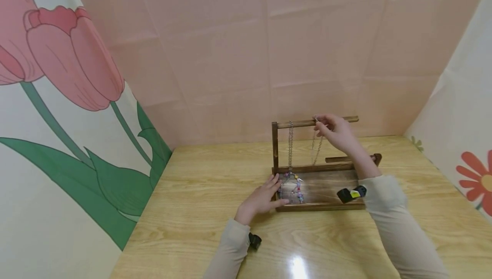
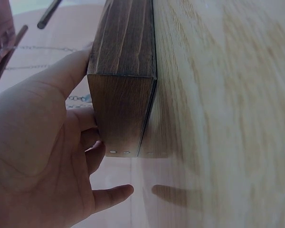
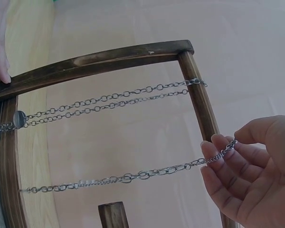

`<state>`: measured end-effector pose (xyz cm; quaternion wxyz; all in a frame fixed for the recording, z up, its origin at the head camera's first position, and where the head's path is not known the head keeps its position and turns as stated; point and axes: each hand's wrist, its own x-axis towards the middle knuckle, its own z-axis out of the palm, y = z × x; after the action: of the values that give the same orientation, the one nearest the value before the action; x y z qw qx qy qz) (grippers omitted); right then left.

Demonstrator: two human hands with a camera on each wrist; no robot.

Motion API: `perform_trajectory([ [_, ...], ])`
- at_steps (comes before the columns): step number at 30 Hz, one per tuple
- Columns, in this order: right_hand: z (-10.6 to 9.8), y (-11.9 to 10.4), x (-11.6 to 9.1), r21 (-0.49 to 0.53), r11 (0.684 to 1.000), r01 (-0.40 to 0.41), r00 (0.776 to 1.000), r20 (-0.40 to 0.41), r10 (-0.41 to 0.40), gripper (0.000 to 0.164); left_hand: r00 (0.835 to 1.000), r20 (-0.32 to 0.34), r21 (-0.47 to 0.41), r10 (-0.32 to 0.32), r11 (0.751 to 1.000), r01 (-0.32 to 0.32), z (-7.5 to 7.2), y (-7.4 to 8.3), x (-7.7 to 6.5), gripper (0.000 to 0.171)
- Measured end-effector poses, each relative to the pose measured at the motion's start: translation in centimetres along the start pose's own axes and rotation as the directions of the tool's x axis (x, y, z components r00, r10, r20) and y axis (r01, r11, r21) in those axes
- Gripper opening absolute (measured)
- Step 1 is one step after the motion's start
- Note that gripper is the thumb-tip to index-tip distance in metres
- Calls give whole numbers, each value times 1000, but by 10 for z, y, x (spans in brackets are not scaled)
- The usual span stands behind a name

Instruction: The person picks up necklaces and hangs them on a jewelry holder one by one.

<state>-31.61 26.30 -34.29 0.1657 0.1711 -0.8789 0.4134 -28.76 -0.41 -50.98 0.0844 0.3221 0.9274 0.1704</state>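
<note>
A dark wooden jewelry stand (image 1: 275, 146) has an upright post, a top bar and a shallow tray base. My right hand (image 1: 336, 131) is at the top bar, pinching a silver chain necklace (image 3: 142, 175) between thumb and fingers. This chain hangs from the fingertips beside the bar, down toward the tray. My left hand (image 1: 262, 198) holds the tray's left end, thumb near the front corner and fingers over the side edge; its little finger sticks out free in the left wrist view. Another chain (image 1: 290, 146) loops over the bar, with colorful beads and charms (image 1: 299, 187) lying in the tray.
A shorter wooden bar (image 1: 338, 159) extends over the tray's back right, from a short post (image 1: 377, 158). The stand sits on a light wood table (image 1: 203, 193). Behind is a pink wall covering (image 1: 215, 57); flower-printed panels (image 1: 77, 57) flank the table.
</note>
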Motion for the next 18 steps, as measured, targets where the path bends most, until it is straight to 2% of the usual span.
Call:
perform_trajectory([
  [8,4,2,-7,31,999,-8,999,-37,10,37,1000,-3,4,8,1000,-8,0,0,1,79],
  [18,7,9,-17,38,999,19,997,-74,-16,36,1000,1,4,1,1000,-1,2,0,0,80],
])
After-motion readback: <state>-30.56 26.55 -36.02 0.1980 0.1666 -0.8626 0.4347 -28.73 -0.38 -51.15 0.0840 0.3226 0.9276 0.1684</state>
